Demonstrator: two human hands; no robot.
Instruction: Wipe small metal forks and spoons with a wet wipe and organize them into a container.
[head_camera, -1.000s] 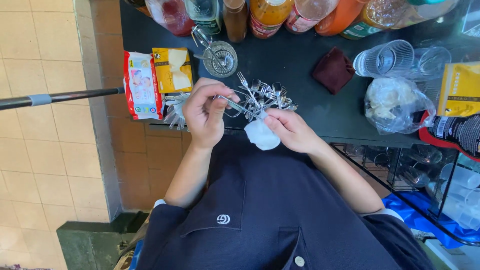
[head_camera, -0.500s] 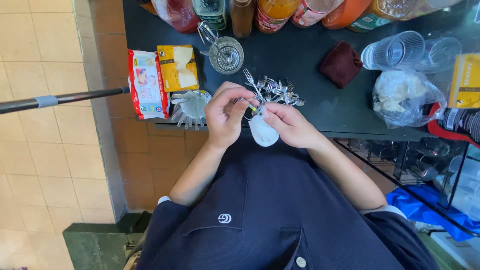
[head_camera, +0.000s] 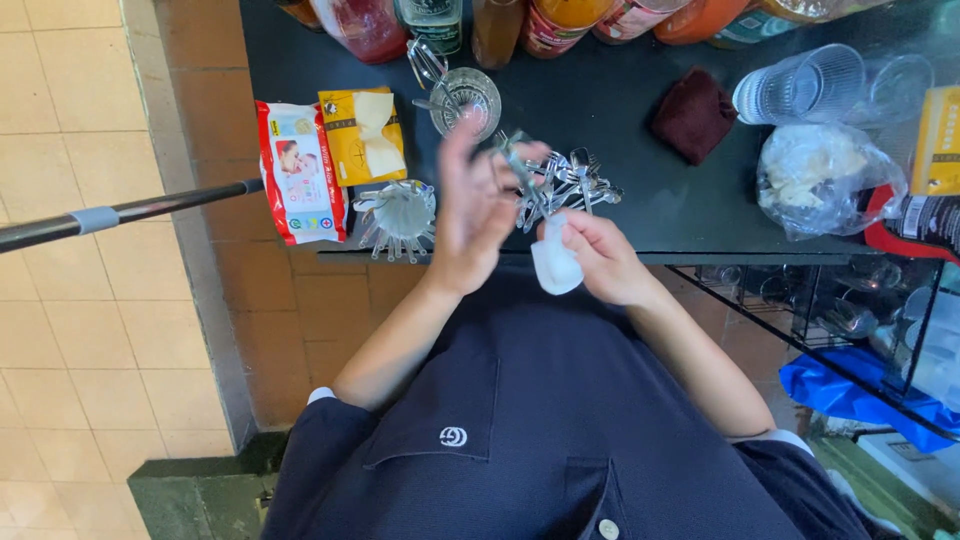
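Holding a white wipe (head_camera: 555, 265), right hand (head_camera: 598, 255) sits beside left hand (head_camera: 475, 205).

The cutlery (head_camera: 565, 185) is shiny polished metal, lying on a smooth dark counter (head_camera: 620, 110) with a soft gloss. At 6 o'clock from the cutlery, the right hand (head_camera: 600, 255) holds a white matt wipe (head_camera: 555, 265), like soft paper or cloth. At 2 o'clock, the dark red cloth (head_camera: 693, 115) looks rough and matt. The cups (head_camera: 800, 85) are clear glossy plastic.
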